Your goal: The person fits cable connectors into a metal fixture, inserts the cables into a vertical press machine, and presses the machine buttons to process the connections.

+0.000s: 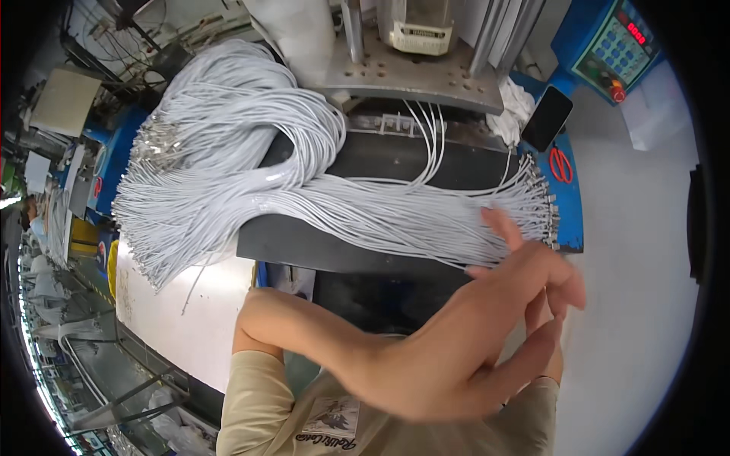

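My left hand (464,342) reaches across to the right, in front of the cable bundle. Its fingers are bent and the fingertips come close to the thumb; whatever they may hold is too blurred to make out. Mostly hidden behind it, my right hand (503,228) shows a finger stretched over the right part of the bundle, apart from another fingertip lower down. The light grey cables (380,213) lie across a black work surface (304,239), their metal-tipped ends (547,216) gathered at the right. Several cables (435,144) run up from the bundle under the press.
A press with a steel plate (414,80) stands behind the cables. More coiled cables (228,83) pile up at the left. Right of the press are a dark phone (547,118), red-handled scissors (560,165), a white cloth (513,114) and a blue control box (616,49).
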Tool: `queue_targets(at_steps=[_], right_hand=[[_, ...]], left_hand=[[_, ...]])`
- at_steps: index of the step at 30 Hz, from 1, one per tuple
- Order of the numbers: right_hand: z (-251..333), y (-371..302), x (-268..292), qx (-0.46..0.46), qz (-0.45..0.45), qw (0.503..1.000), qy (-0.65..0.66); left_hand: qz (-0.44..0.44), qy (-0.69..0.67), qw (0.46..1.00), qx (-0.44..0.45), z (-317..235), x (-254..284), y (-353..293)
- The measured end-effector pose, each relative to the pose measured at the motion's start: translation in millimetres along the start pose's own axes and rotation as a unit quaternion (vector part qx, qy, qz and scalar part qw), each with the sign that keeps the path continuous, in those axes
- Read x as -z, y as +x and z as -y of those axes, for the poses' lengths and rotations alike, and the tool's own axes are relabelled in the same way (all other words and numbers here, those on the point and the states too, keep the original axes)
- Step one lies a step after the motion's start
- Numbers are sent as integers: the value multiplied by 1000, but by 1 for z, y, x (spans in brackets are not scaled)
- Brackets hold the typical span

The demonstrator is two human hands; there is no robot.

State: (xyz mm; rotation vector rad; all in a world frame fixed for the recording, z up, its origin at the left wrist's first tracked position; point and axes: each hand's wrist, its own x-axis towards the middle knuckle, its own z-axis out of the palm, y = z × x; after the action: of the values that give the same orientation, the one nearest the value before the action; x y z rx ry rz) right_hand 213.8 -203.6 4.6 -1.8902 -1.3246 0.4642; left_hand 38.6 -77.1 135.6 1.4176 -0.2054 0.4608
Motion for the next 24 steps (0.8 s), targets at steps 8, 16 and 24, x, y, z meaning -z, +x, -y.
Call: queue_targets(at_steps=[8,16,24], right_hand=[[-48,180,-10,-304,221,834,405],[-31,213,-72,77,-146,981,-98],[28,153,43,5,297,945,133]], left_hand=[[274,187,938,-97,149,37,-15],[163,638,746,102,107,194,5],[179,664,723,70,114,221,-5]])
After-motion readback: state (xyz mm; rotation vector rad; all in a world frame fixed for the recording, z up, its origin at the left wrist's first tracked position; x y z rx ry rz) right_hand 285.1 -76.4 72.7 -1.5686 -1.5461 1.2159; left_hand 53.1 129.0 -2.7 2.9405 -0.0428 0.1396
